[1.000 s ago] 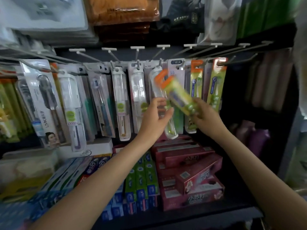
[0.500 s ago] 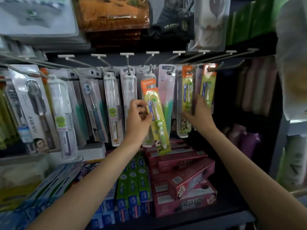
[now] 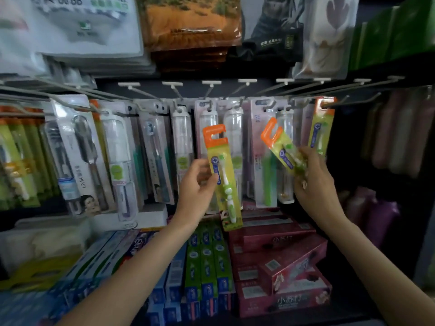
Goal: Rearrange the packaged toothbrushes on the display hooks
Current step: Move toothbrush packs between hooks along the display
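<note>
In front of the row of display hooks point(image 3: 244, 82), my left hand point(image 3: 196, 194) pinches an orange-topped yellow-green toothbrush pack point(image 3: 222, 175), held nearly upright and off any hook. My right hand point(image 3: 314, 182) curls its fingers round a second orange-topped yellow-green pack point(image 3: 281, 149), tilted left. A matching pack point(image 3: 321, 128) hangs on a hook just beside it.

Two yellow-green toothbrush packs with orange tops off the hooks: one pack point(image 3: 223, 177) upright, held mid-display; second pack point(image 3: 281, 149) tilted left, held right. Matching third pack point(image 3: 321, 128) hangs on a hook point(image 3: 348, 103).
</note>
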